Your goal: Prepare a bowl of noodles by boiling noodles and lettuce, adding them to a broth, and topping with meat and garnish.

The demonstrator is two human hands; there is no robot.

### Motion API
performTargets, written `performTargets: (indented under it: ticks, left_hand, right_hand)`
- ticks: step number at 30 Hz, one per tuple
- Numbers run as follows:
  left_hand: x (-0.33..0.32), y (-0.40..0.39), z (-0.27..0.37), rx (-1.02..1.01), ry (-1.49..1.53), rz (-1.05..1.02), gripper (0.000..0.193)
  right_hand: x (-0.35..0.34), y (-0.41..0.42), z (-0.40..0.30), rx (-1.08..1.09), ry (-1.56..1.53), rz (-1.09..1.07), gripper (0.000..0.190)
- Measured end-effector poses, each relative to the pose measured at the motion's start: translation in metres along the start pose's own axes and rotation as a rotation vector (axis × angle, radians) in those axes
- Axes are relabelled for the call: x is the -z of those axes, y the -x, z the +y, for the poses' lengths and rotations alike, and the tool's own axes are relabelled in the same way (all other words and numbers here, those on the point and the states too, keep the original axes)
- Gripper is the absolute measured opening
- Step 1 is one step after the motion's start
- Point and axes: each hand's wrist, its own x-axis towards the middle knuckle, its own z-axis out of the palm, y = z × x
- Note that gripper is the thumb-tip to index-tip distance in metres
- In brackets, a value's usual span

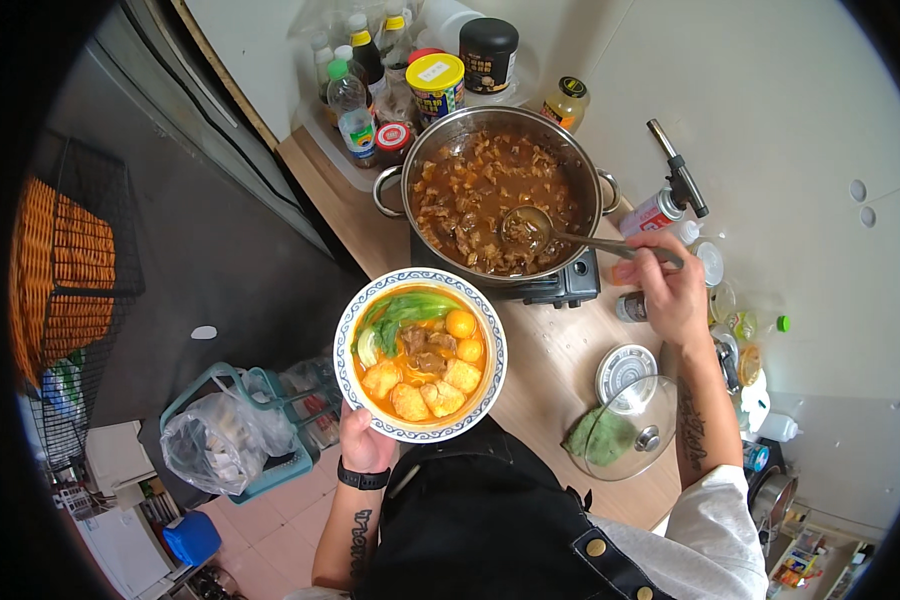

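My left hand [366, 444] holds a blue-and-white patterned bowl [346, 405] by its lower left rim. In the bowl lie leafy greens [412, 309], meat chunks [424, 351], two yellow balls [461, 324] and several golden fried pieces in orange broth. Above the bowl, a two-handled steel pot [411, 225] full of brown meat stew [480, 180] stands on a portable gas stove [570, 283]. My right hand [671, 289] grips the handle of a metal ladle [526, 229], whose cup rests in the stew at the pot's lower right and holds some liquid and bits.
A glass lid [622, 457] lies over a green cloth [596, 437] beside a round white lid [626, 371] on the wooden counter [540, 375]. A blowtorch on a gas can [656, 210] and jars stand right of the pot. Bottles [356, 124] and tubs crowd behind; a teal basket [277, 480] is at lower left.
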Motion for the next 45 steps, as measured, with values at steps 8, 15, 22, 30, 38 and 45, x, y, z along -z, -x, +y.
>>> performTargets:
  ticks: [8,15,22,30,38,45]
  left_hand:
    - [0.002,-0.002,-0.002,-0.001,0.003,0.003,0.084]
    - [0.002,-0.003,-0.004,0.014,0.008,-0.002,0.084]
    - [-0.002,-0.006,-0.003,0.014,-0.001,-0.008,0.085]
    - [-0.003,-0.007,-0.004,0.011,0.013,-0.010,0.084]
    - [-0.001,-0.008,-0.005,0.009,-0.002,-0.014,0.082]
    - [0.005,-0.012,-0.010,0.003,-0.004,-0.017,0.082]
  right_hand:
    - [0.001,0.005,0.013,0.176,0.054,-0.017,0.016]
    - [-0.004,0.010,0.015,-0.042,-0.079,0.038,0.016]
    - [0.002,0.016,0.008,0.448,0.356,-0.161,0.016]
    - [-0.004,0.018,-0.004,0.013,0.033,-0.063,0.016]
    - [0.001,0.017,0.008,0.064,0.020,0.029,0.017]
    - [0.009,0.024,0.006,0.041,-0.223,0.110,0.017]
